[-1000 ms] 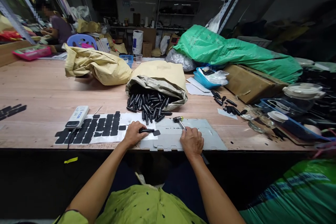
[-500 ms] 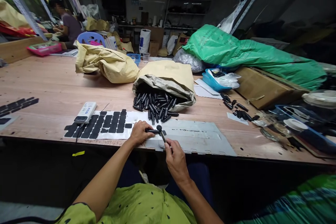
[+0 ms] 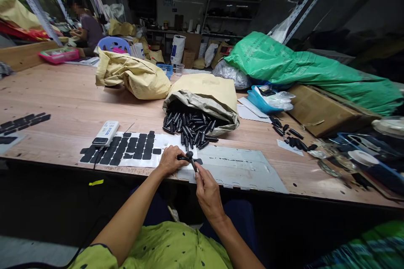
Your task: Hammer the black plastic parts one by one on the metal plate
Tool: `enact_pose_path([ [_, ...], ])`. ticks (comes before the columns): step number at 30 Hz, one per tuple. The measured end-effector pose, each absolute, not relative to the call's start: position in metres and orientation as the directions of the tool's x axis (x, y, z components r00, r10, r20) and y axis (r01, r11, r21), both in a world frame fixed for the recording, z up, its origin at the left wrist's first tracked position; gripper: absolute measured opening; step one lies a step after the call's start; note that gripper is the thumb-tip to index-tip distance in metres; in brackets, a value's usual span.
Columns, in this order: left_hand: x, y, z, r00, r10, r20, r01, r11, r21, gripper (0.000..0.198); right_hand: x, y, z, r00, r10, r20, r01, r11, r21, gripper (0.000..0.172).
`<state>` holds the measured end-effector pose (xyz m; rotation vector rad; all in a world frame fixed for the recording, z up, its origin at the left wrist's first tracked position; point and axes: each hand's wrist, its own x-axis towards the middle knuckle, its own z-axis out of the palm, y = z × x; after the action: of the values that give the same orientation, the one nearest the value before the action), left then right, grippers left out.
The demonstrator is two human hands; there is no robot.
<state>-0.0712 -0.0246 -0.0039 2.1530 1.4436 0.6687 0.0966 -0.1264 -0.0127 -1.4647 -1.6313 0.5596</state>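
My left hand [image 3: 171, 160], its fingers closed, pins a slim black cylindrical piece [image 3: 182, 158] near the front edge of the table. Between the fingers and thumb of my right hand [image 3: 208, 191] is the metal shaft of a short tool with a round black head [image 3: 189, 155]. That head is over the tip of the black piece; whether they touch I cannot tell. Just behind my hands, a heap of similar black pieces [image 3: 189, 126] spills from the mouth of a tan sack [image 3: 208, 84]. Rows of flat black pads [image 3: 139, 145] lie on white sheeting left of my left hand.
A white device [image 3: 106, 132] with a cable rests on the pads. To the right lie a grey sheet [image 3: 240, 168], loose black pieces [image 3: 295, 143], a blue basket [image 3: 260, 98] and a cardboard box [image 3: 328, 107]. Another person [image 3: 90, 29] sits at the far left.
The view has shifted slightly. The tool's shaft stands a little steeper and my right hand is closer to my left. Both hands keep their hold.
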Motion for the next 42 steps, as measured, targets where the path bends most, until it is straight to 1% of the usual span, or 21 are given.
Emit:
enact_pose_path([
  [4,-0.071,-0.025,-0.004,0.339,0.929,0.145,0.707,-0.354,0.613,0.015,0.103,-0.128,-0.007,0.090,0.951,0.297,0.572,0.195,-0.797,0.042],
  [10,-0.071,-0.025,-0.007,0.331,0.928,0.171,0.708,-0.364,0.606,0.014,0.104,-0.131,-0.013,0.073,0.964,0.256,0.577,0.169,-0.799,0.040],
  [14,-0.071,-0.025,-0.004,0.336,0.931,0.143,0.711,-0.350,0.609,0.014,0.121,-0.119,-0.009,0.161,0.942,0.295,0.630,0.132,-0.765,0.041],
  [16,-0.071,-0.026,-0.002,0.336,0.932,0.136,0.715,-0.347,0.608,0.014,0.139,-0.106,-0.004,0.216,0.923,0.319,0.709,0.076,-0.701,0.040],
  [17,-0.071,-0.026,-0.001,0.338,0.931,0.135,0.715,-0.347,0.607,0.014,0.149,-0.098,-0.002,0.248,0.914,0.320,0.760,0.021,-0.650,0.039],
  [20,-0.071,-0.027,0.001,0.343,0.930,0.131,0.712,-0.348,0.610,0.013,0.178,-0.075,0.002,0.345,0.903,0.256,0.874,-0.209,-0.439,0.037],
  [21,-0.071,-0.027,0.001,0.343,0.930,0.130,0.710,-0.348,0.612,0.013,0.186,-0.068,0.002,0.352,0.905,0.239,0.897,-0.253,-0.363,0.036],
  [24,-0.072,-0.027,0.000,0.349,0.929,0.125,0.708,-0.349,0.614,0.016,0.198,-0.055,-0.004,0.353,0.904,0.243,0.932,-0.314,-0.183,0.033],
  [26,-0.073,-0.026,-0.001,0.364,0.923,0.123,0.707,-0.360,0.609,0.020,0.198,-0.053,-0.011,0.360,0.886,0.292,0.933,-0.337,-0.129,0.032],
  [29,-0.073,-0.025,0.000,0.372,0.921,0.117,0.715,-0.365,0.597,0.030,0.195,-0.053,-0.018,0.379,0.859,0.345,0.925,-0.360,-0.120,0.032],
  [32,-0.074,-0.025,0.004,0.339,0.934,0.113,0.712,-0.333,0.618,0.041,0.194,-0.054,-0.019,0.384,0.856,0.346,0.923,-0.361,-0.131,0.032],
  [36,-0.074,-0.027,0.010,0.309,0.945,0.103,0.669,-0.293,0.683,0.046,0.194,-0.055,-0.017,0.385,0.856,0.344,0.923,-0.359,-0.139,0.032],
  [42,-0.074,-0.027,0.009,0.278,0.955,0.099,0.644,-0.262,0.719,0.047,0.193,-0.055,-0.015,0.387,0.857,0.339,0.922,-0.361,-0.139,0.031],
])
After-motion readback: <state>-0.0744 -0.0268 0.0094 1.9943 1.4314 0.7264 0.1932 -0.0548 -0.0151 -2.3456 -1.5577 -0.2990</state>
